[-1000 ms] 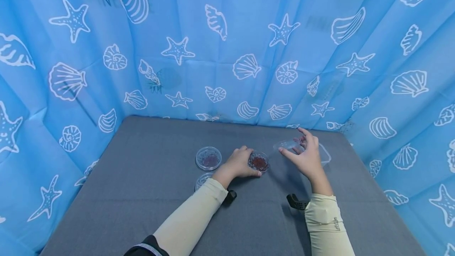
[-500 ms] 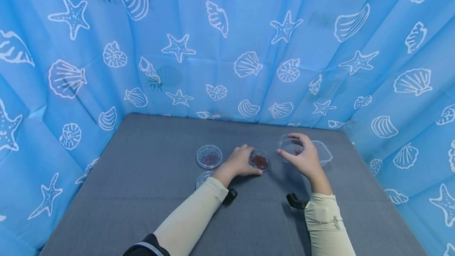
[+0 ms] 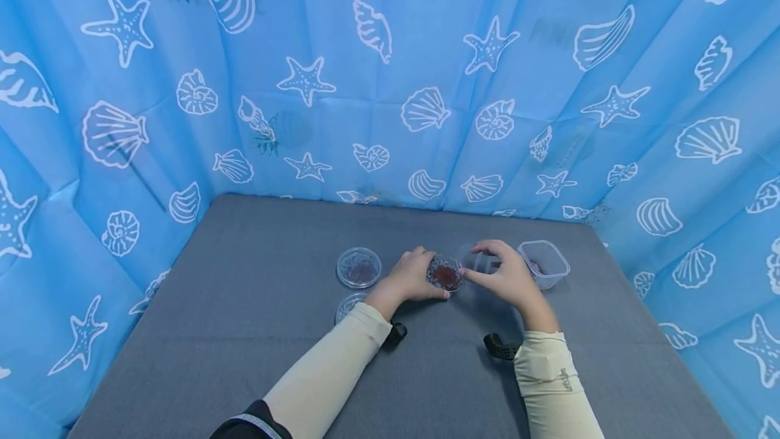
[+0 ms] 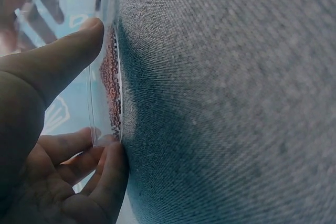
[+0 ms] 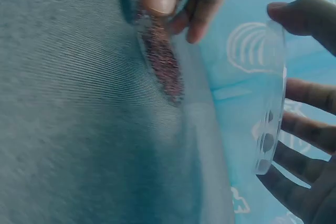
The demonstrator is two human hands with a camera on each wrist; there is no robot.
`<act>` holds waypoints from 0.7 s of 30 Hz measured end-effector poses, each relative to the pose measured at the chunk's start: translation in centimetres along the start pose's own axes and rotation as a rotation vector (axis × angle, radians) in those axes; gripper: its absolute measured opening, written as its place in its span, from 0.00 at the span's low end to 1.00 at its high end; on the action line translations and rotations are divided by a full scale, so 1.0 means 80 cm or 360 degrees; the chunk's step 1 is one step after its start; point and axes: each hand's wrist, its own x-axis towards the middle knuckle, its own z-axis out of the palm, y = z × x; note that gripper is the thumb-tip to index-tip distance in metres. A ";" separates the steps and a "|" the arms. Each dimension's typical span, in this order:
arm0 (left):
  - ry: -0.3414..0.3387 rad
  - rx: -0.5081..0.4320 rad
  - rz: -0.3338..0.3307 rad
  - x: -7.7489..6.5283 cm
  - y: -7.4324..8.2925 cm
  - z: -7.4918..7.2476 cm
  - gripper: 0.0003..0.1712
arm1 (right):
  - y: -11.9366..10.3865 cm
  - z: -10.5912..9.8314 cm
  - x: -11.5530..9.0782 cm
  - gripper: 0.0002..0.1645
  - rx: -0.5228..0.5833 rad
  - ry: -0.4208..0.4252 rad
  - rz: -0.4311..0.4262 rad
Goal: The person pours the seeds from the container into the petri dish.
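My left hand point(image 3: 411, 278) grips the side of a round clear petri dish point(image 3: 445, 274) on the table, its thumb and fingers around the rim. Small reddish-brown beads point(image 4: 110, 85) lie in a heap in it, with paler specks around them. Just to the right, my right hand point(image 3: 504, 278) holds a clear round lid point(image 5: 273, 93) by its edges between thumb and fingers. In the right wrist view the lid is tilted and apart from the dish; in the head view its left edge comes close over the dish's right side.
A clear rectangular plastic tub point(image 3: 551, 261) with something reddish inside stands behind my right hand. Left of my left hand sits another round dish point(image 3: 358, 268) with dark contents; a further dish point(image 3: 347, 306) is partly covered by my forearm. A blue curtain point(image 3: 378, 120) hangs behind the grey table point(image 3: 274, 330).
My right hand has turned the lid and brought it left and lower, from near the tub to beside the dish. The tub shows more fully. My left hand stays on the dish.
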 end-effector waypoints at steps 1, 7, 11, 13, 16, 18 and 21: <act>0.0002 0.0004 0.0001 0.000 0.000 0.000 0.54 | 0.001 0.003 0.001 0.31 -0.0022 -0.0015 -0.0010; 0.0003 0.0019 -0.0006 0.000 0.000 0.000 0.54 | 0.008 0.018 0.004 0.29 -0.0106 -0.0125 -0.0070; -0.0018 0.0023 -0.0011 0.000 -0.001 0.001 0.55 | 0.012 0.024 0.003 0.28 -0.0107 -0.0225 -0.0116; -0.0023 0.0024 -0.0011 0.000 -0.001 0.001 0.55 | 0.012 0.025 0.003 0.27 -0.0100 -0.0253 -0.0134; -0.0026 0.0025 -0.0008 0.000 -0.001 0.000 0.55 | 0.012 0.025 0.002 0.26 -0.0074 -0.0279 -0.0143; -0.0027 0.0023 -0.0008 0.000 0.000 -0.001 0.55 | 0.012 0.025 0.002 0.26 -0.0069 -0.0288 -0.0156; -0.0027 0.0016 -0.0005 -0.001 0.001 -0.002 0.55 | 0.014 0.024 0.004 0.27 -0.0066 -0.0314 -0.0186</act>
